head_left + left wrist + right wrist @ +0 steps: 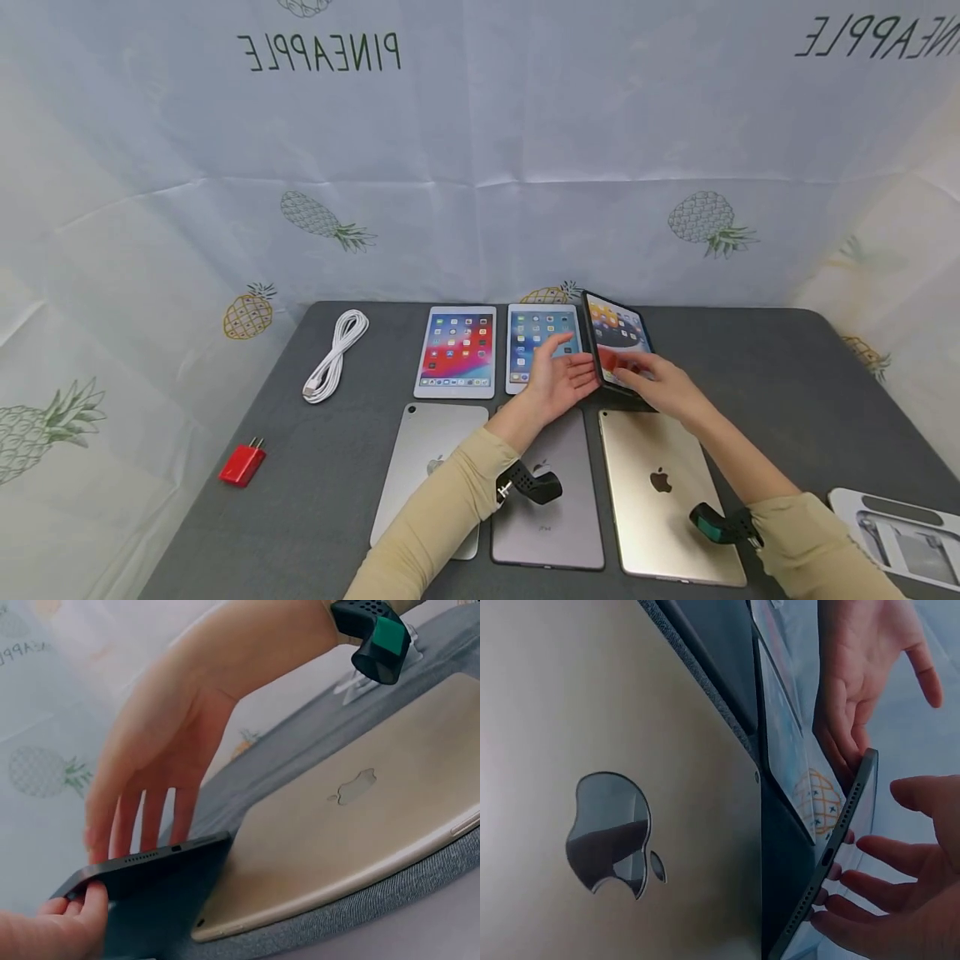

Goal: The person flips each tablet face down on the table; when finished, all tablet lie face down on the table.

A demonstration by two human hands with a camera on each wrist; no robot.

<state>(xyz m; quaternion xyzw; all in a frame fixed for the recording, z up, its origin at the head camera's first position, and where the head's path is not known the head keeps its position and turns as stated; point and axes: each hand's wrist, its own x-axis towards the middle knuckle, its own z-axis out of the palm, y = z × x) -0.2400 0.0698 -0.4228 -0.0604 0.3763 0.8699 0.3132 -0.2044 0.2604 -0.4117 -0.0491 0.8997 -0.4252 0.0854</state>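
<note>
In the head view, a black-edged rectangular tablet [621, 321], screen lit, tilts up at the back of the dark grey table [750, 367] between left hand [558, 382] and right hand [669, 387]. The left wrist view shows left fingers [94, 906] against its back. In the right wrist view, extended right fingers [889, 892] touch the screen, both thumbs free; uneven pressure could tip it onto the shiny gold tablet [697, 750].

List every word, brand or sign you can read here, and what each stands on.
"PINEAPPLE", mirror-reversed, on the backdrop; a second one at upper right is cut off.
"iPad", small, on the grey tablet's back.
Apple logo, no wording: backs of the gold tablet, grey tablet and silver tablet.
Too small to read: icon labels on the left white tablet, right white tablet and tilted tablet.
</note>
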